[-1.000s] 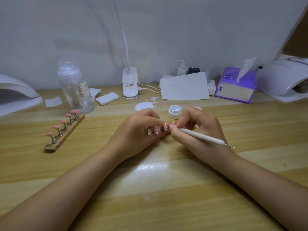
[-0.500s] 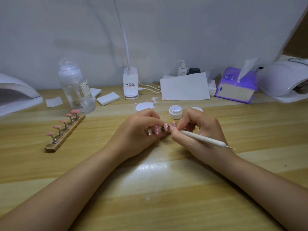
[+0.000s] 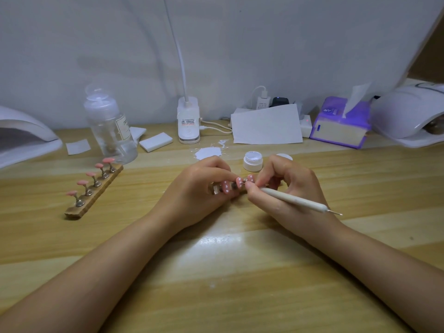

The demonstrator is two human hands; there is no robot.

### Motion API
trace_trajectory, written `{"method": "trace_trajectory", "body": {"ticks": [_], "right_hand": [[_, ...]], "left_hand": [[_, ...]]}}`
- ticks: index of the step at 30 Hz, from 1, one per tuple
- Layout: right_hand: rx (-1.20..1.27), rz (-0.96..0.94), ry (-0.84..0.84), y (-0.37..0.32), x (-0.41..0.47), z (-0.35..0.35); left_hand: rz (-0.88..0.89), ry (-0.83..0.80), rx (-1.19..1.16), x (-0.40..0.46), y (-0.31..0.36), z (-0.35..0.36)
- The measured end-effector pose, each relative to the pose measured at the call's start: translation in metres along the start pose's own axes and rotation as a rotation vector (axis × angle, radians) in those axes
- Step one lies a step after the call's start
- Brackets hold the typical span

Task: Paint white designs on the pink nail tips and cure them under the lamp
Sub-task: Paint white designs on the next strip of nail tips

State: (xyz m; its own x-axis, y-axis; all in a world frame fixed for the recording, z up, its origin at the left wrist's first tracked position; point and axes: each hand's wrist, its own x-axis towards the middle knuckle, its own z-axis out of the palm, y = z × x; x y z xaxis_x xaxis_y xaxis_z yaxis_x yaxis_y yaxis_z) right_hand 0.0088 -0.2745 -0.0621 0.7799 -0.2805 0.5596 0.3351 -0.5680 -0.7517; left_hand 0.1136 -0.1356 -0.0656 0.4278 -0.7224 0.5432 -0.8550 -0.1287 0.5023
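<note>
The light wooden table point(image 3: 72, 236) carries all items. A white dome-shaped curing lamp point(image 3: 408, 116) sits at the far right edge; a second white curing lamp point(image 3: 21, 135) sits at the far left edge. A purple tissue box point(image 3: 341, 126) stands beside the right lamp, and a clear plastic pump bottle point(image 3: 109, 131) stands at the left rear.

A wooden holder strip point(image 3: 96, 193) lies left of centre and carries 5 plain pink nail tips point(image 3: 83, 182) on metal stands.

The left hand point(image 3: 194, 191) rests on the table at centre, its fingers curled round a second holder that is mostly hidden. That holder carries pink nail tips with white dots point(image 3: 240, 181); 3 are visible. The right hand point(image 3: 290, 188) pinches a white dotting pen point(image 3: 293, 200) between thumb and fingers. The pen's front tip touches the middle dotted nail.

A small open white jar point(image 3: 252, 161) stands just behind the hands.
</note>
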Motion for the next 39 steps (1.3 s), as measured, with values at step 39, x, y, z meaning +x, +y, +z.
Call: {"method": "trace_trajectory", "body": {"ticks": [39], "right_hand": [[-0.146,-0.028,0.191,0.012,0.01,-0.028]], "left_hand": [[-0.119,0.147,0.009,0.0,0.005,-0.001]]}}
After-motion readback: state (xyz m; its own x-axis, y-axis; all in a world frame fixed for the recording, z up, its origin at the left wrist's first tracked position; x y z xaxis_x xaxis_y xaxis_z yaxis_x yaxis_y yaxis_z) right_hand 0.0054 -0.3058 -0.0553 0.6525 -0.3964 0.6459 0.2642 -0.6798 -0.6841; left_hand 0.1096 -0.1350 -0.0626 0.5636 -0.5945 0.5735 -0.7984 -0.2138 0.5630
